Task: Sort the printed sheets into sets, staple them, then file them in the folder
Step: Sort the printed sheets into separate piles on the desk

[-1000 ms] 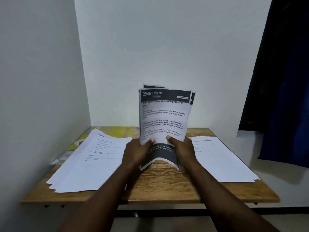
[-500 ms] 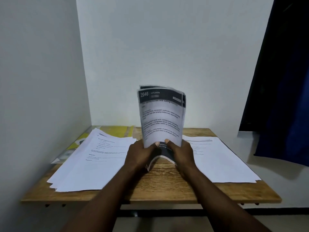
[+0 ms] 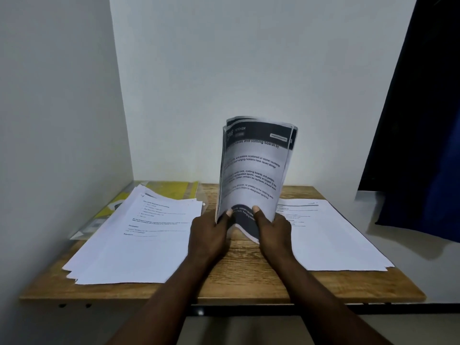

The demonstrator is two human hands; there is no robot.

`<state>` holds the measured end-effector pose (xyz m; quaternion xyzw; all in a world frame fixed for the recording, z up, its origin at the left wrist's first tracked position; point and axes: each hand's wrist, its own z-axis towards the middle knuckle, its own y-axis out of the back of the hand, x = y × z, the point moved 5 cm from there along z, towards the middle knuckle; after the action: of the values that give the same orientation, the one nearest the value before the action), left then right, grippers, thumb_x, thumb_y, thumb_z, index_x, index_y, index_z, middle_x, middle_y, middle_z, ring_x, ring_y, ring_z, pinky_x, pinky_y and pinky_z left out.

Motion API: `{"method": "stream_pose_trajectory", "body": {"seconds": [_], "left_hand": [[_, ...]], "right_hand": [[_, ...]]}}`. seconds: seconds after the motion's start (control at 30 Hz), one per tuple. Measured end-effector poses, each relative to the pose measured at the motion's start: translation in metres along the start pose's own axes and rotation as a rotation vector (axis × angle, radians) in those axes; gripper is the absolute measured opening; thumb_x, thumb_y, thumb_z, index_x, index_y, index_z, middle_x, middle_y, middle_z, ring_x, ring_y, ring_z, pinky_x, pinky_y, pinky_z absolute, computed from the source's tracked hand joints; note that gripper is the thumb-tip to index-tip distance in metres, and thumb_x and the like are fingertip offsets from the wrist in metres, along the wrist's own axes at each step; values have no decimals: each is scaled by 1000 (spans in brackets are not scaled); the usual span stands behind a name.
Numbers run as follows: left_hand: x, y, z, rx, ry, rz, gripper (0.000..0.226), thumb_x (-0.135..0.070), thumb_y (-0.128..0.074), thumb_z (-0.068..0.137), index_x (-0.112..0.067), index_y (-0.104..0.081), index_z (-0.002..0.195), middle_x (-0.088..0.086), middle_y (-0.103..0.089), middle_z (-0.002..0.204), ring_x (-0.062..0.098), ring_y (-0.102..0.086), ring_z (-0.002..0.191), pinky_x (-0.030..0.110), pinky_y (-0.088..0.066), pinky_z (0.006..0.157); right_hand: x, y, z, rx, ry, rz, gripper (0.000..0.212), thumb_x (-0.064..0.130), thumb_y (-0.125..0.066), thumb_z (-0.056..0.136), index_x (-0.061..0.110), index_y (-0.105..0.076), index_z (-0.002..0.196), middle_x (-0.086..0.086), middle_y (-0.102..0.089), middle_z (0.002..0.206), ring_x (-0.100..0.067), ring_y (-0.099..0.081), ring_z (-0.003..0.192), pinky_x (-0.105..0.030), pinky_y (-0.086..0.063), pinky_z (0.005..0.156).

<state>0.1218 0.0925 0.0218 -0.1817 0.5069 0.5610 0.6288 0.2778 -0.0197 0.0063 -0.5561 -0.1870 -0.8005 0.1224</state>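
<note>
A bundle of printed sheets (image 3: 251,170) with a dark header band stands upright on its bottom edge at the middle of the wooden table (image 3: 244,275), bowed and curling. My left hand (image 3: 209,235) grips its lower left edge, thumb on the front page. My right hand (image 3: 272,230) grips the lower right edge, thumb also on the front. A loose pile of white printed sheets (image 3: 134,240) lies fanned out at the left. Another flatter pile of sheets (image 3: 328,235) lies at the right. A yellow folder (image 3: 171,192) peeks out behind the left pile, mostly covered.
White walls close the table in at the left and back. A dark blue curtain (image 3: 423,145) hangs at the right, beyond the table's edge. Bare wood shows along the front edge and between the two piles.
The bundle has been squeezed narrower and curled more, and it leans slightly to the right. Both hands have moved closer together at its bottom edge.
</note>
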Motion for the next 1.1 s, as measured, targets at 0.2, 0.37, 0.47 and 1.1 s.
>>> {"method": "stream_pose_trajectory", "body": {"seconds": [0.2, 0.37, 0.47, 1.1], "left_hand": [[8, -6, 3, 28, 20, 110, 37, -49, -60, 102, -17, -78, 109, 4, -78, 97, 20, -70, 85, 32, -55, 73], [4, -5, 4, -2, -31, 175, 33, -41, -60, 105, -15, -78, 112, 8, -79, 102, 22, -66, 86, 29, -44, 73], [6, -7, 5, 13, -19, 205, 36, -43, -59, 105, -14, -77, 114, 9, -78, 105, 22, -67, 86, 28, -45, 73], [18, -12, 9, 56, 49, 331, 38, -46, -60, 103, -14, -79, 111, 10, -79, 105, 21, -64, 81, 28, -44, 74]], "right_hand": [[-1, -5, 0, 8, 47, -140, 43, 46, -65, 101, 14, -73, 129, -2, -78, 107, -20, -74, 95, -25, -52, 72], [1, -6, 0, -6, 121, -235, 46, 48, -60, 104, 12, -70, 131, -4, -78, 109, -21, -73, 96, -24, -51, 69], [3, -6, 0, -12, 147, -294, 45, 47, -58, 105, 10, -71, 126, -7, -78, 108, -24, -73, 94, -24, -48, 66], [7, -6, -2, 23, 143, -373, 43, 42, -54, 108, 10, -67, 133, -10, -76, 115, -24, -72, 95, -17, -42, 59]]}}
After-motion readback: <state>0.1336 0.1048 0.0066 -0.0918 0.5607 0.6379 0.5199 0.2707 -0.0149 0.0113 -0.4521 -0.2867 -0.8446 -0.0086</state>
